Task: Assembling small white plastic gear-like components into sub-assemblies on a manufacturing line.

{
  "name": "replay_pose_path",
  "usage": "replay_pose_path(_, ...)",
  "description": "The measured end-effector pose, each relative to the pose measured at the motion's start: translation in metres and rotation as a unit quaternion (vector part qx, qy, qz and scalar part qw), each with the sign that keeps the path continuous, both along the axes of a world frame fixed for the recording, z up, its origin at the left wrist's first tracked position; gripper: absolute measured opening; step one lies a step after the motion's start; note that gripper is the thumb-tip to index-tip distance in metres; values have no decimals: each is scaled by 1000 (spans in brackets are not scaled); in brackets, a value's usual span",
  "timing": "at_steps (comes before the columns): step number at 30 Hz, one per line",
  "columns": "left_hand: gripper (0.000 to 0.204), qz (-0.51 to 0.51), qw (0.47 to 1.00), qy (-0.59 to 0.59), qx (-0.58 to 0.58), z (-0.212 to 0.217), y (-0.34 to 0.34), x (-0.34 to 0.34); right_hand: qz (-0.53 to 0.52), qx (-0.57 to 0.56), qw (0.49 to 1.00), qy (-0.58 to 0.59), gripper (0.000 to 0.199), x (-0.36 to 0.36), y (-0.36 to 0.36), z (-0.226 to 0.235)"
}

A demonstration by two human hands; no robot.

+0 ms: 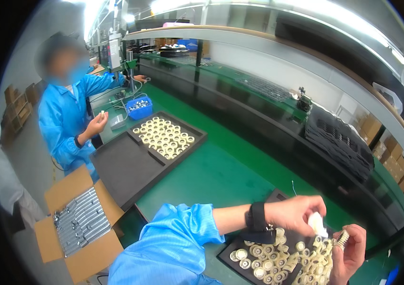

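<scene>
The person's left hand (291,214) is pinching a white wad (316,224) (cloth or tissue, the view is not settling which) between thumb and curled fingers, while the right hand (352,248) is gripping a single cream toothed ring (342,239), its teeth showing between the fingertips. Both hands are closing narrowly on what they are carrying, neither spreading wide. The ring is sitting in the right hand's grasp above the right part of a dark tray (229,247), where many loose cream rings (268,259) are lying heaped, some flat and some tilting on edge. The white wad is hanging near the held ring, to its left, and whether the two are touching is not showing clearly. Judging from this pose, the step in hand is seemingly a one-at-a-time handling of rings, probably a wipe or a check. The next move is calling for a steady right grip that is leaving the toothed face exposed, with the left hand bringing the wad square onto it without knocking the pile below. Farther left on the green worktop (221,166), a second dark tray (128,164) is holding more cream rings in its far compartment, and a co-worker in a blue sleeve (58,121) is standing beyond it, holding up a small pale piece (102,113).
</scene>
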State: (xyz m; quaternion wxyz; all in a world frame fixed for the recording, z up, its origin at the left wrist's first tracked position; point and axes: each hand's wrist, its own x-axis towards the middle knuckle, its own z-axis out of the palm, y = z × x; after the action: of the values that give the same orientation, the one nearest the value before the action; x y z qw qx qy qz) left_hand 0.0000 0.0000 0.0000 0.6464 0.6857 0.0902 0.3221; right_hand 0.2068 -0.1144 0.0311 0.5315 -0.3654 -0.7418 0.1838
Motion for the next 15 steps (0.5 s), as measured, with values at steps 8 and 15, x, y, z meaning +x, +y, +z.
replay_pose_path(8,46,-83,983,-101,-127,-8,0,2,-39,-4,997,69,38,-20,8,-16)
replay_pose_path(15,40,-69,968,-127,-203,-35,8,22,-110,-106,966,210,38,-2,14,-37)
